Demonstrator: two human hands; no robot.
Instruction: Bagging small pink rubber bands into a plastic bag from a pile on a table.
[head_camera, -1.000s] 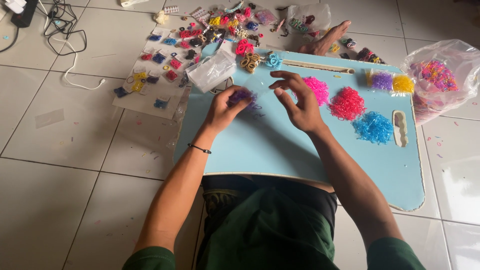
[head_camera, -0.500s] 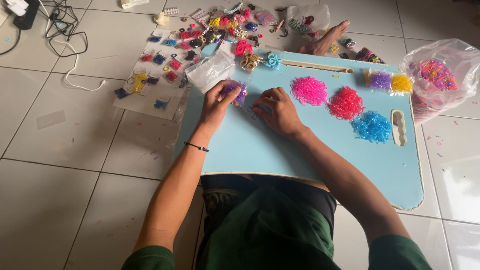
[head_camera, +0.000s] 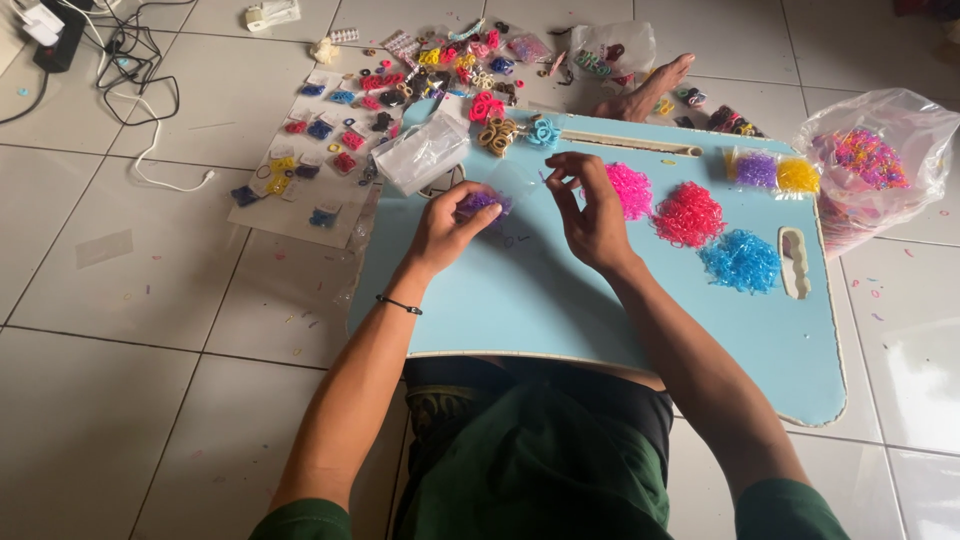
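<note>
My left hand pinches a small clump of purple rubber bands against the light blue lap table. My right hand hovers just right of it, fingers curled, with thumb and forefinger holding a small clear plastic bag that is hard to make out. Loose piles of bands lie on the table to the right: pink, red and blue. Small packets of purple bands and yellow bands sit at the far edge.
A stack of clear bags lies at the table's left corner. Many coloured hair ties and packets are spread on the tiled floor behind. A big plastic bag of bands stands at right. A foot rests beyond the table. Cables lie at far left.
My right hand went from above the pink pile to the purple clump, then lifted with fingers pinching. My left hand stayed on the purple bands.
</note>
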